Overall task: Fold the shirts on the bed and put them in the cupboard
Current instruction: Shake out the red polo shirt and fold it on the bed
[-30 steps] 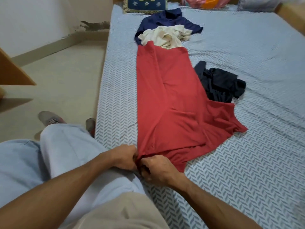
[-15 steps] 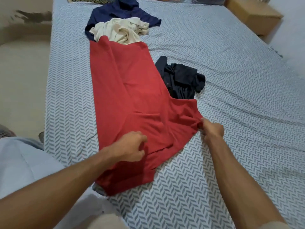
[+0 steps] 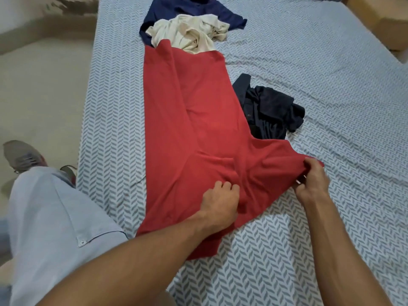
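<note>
The right hand (image 3: 312, 181) pinched the red shirt's (image 3: 194, 129) sleeve on the bed (image 3: 331, 85); the left hand (image 3: 220, 202), fingers curled, pressed its middle.

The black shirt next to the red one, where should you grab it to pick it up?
Probably by the strip poking out at the far left end of the black shirt. That end sticks clear of the crumpled heap, so a grip there is easy. Come from the right or the far side, since the red shirt lies against its left edge and both hands are busy with that one.
</note>
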Motion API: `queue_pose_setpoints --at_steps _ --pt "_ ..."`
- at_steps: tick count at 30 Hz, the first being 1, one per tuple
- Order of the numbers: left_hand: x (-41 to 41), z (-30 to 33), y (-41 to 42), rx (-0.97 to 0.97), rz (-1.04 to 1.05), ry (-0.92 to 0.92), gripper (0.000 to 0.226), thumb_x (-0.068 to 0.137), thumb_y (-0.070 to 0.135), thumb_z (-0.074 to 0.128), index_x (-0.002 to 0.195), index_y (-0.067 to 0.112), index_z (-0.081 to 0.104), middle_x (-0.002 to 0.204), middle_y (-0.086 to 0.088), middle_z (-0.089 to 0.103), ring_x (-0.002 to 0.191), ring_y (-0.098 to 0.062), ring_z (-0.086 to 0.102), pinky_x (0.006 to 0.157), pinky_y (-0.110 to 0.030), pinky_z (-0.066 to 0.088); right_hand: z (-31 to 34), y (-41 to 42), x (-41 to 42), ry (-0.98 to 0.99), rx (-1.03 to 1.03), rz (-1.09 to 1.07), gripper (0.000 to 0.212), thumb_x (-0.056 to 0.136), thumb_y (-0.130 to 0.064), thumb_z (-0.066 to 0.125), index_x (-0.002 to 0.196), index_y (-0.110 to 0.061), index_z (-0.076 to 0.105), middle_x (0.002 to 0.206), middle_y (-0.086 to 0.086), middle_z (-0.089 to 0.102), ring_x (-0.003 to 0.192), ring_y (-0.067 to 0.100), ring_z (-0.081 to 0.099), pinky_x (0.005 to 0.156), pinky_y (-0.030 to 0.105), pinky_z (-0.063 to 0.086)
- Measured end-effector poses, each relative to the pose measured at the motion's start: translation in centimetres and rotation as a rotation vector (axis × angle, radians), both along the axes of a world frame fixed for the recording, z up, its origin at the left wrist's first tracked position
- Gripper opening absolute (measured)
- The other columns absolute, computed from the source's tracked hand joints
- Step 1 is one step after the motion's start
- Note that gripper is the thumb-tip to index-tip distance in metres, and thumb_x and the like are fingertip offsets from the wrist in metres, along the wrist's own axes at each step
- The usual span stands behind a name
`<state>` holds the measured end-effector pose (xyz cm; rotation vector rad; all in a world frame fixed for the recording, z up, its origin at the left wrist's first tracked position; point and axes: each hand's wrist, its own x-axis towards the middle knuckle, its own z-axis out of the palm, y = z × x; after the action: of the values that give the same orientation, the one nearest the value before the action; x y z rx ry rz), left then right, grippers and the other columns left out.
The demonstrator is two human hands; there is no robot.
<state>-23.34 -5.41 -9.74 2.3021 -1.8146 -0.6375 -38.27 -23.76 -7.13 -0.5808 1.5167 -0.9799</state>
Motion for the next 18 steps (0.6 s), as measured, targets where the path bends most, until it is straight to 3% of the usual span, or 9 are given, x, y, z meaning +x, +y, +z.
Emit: queue_pose_setpoints --at_steps 4,6,9,11,13,15,18 --pt "1.3 -0.9 0.0 -0.007 -0.039 0.216 0.014 0.092 0.013 0.054 0.105 0.016 0.058 0.111 -0.005 0.059 0.107 -0.027 0.053 0.082 -0.040 0.049 2.6 0.9 1.7 0.012 -0.146 0.089 0.009 0.089 -0.022 0.066 0.097 -0.022 0.063 0.080 -0.005 0.066 0.075 0.009 0.063 0.065 0.034 0.052" --pt "2.7 -1.0 0.0 0.016 0.026 0.467 0.016 0.093 0.011 0.056 0.107 0.014 0.064 0.106 -0.007 0.066 0.099 -0.027 0.061 0.087 -0.037 0.051 4.1 2.2 3.6 0.083 -0.277 0.197 0.012 0.090 -0.023 0.065 0.102 -0.024 0.062 0.084 -0.006 0.066 0.075 0.008 0.063 0.064 0.036 0.056" --pt "5.8 0.7 -0.2 0.064 0.611 1.231 0.022 0.105 0.019 0.048 0.122 0.009 0.057 0.094 -0.013 0.066 0.077 -0.024 0.065 0.071 -0.033 0.056 5.3 5.6 7.5 0.237 -0.545 0.424 0.011 0.088 -0.027 0.068 0.093 -0.035 0.061 0.083 -0.005 0.065 0.075 0.012 0.063 0.068 0.043 0.059" --pt "8.7 1.8 -0.2 0.026 0.922 1.493 0.040 0.106 0.043 0.043 0.118 0.009 0.058 0.092 -0.016 0.068 0.077 -0.028 0.069 0.072 -0.041 0.058 4.6 8.6 10.1 0.432 -0.757 0.685 0.012 0.088 -0.027 0.069 0.092 -0.032 0.059 0.070 -0.006 0.059 0.062 0.006 0.055 0.062 0.036 0.054" --pt "11.2 2.3 0.2 -0.001 1.047 1.590 0.056 0.099 0.064 0.038 0.099 0.014 0.063 0.076 -0.009 0.069 0.064 -0.023 0.070 0.070 -0.042 0.057 2.9 11.9 12.1 0.601 -0.924 1.017 0.013 0.089 -0.028 0.066 0.101 -0.025 0.061 0.072 -0.008 0.059 0.065 0.003 0.057 0.064 0.024 0.050" --pt "13.1 2.4 1.0 0.001 1.072 1.541 0.058 0.095 0.070 0.042 0.077 0.019 0.063 0.059 0.001 0.065 0.046 -0.013 0.062 0.063 -0.034 0.049 0.6 14.5 13.4 0.748 -1.029 1.333 0.027 0.088 -0.038 0.057 0.110 -0.022 0.058 0.096 -0.007 0.064 0.088 0.014 0.060 0.078 0.037 0.053" --pt "14.1 1.8 1.8 0.032 1.082 1.303 0.026 0.089 0.042 0.074 0.092 0.017 0.067 0.073 0.000 0.067 0.052 -0.011 0.058 0.061 -0.026 0.044 -2.1 15.6 12.5 0.891 -1.060 1.531 0.049 0.084 -0.045 0.061 0.127 -0.023 0.053 0.135 -0.009 0.055 0.111 0.019 0.052 0.092 0.040 0.050"
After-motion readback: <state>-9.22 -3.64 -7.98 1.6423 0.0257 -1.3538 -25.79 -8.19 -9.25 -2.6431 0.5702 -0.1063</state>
